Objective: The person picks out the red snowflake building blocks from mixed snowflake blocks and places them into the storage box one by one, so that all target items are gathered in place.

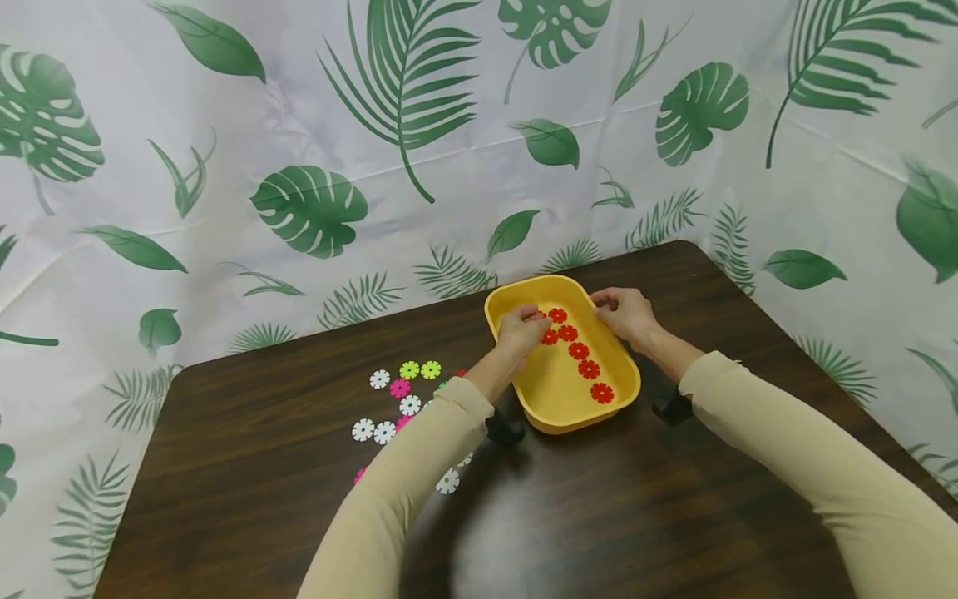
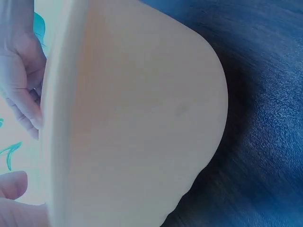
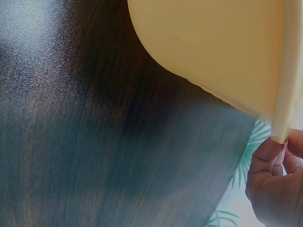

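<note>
A deep yellow tray (image 1: 554, 387) sits on the dark table, with several red notched discs (image 1: 579, 351), snowflake-shaped, in a bent row inside it. My right hand (image 1: 627, 316) pinches the tray's right rim; the right wrist view shows thumb and fingers on the rim (image 3: 286, 90). My left hand (image 1: 521, 333) reaches over the left rim into the tray, its fingertips at the red discs near the far end. Whether the left fingers pinch a disc is hidden. The left wrist view has the tray's outer wall (image 2: 142, 113) across it, with left fingers (image 2: 13, 185) beyond the rim.
On the table left of the tray lie loose notched discs: white ones (image 1: 379, 379), yellow-green ones (image 1: 409, 370) and pink ones (image 1: 400, 388). My left sleeve (image 1: 419, 466) covers part of this group. A leaf-patterned cloth (image 1: 419, 225) hangs behind the table's far edge.
</note>
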Motion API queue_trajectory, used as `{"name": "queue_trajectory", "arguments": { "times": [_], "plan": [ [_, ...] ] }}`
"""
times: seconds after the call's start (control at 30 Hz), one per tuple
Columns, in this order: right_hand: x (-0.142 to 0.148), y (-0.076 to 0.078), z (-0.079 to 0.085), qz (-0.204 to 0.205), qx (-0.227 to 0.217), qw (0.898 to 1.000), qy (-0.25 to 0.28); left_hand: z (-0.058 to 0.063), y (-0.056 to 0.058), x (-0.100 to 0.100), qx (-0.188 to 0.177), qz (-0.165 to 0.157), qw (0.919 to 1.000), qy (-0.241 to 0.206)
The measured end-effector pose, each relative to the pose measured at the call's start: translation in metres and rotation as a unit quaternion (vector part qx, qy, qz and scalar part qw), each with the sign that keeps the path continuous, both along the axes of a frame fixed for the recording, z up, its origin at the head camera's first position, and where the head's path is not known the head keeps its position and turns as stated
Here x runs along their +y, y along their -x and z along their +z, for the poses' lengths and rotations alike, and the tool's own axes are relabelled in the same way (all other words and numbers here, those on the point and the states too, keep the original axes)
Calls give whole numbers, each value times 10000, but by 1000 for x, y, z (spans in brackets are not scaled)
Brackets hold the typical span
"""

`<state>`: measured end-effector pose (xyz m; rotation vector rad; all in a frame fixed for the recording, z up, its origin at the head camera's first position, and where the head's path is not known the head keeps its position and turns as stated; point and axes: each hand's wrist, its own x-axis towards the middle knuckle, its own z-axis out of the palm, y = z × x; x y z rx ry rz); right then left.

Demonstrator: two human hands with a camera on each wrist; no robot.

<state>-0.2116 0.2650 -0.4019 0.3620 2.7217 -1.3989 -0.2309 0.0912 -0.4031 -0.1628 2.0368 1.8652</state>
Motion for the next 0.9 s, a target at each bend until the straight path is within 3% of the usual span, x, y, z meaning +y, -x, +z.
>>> {"name": "queue_trajectory", "arguments": {
  "times": [0.27, 0.5, 0.73, 0.9],
  "plan": [
    [0, 0, 0, -27, -62, 10000, 11, 11, -4, -7, -128, -83, 9994, -316],
    [-2, 0, 0, -14, -50, 10000, 71, 25, -9, -21, -473, 19, 9929, -1089],
    [-3, -1, 2, 5, -72, 9999, 79, 35, -13, -51, -454, 39, 9864, -1581],
    [-3, -2, 3, -4, -61, 9999, 80, 35, -18, -82, -267, 41, 9838, -1772]
  ]
}}
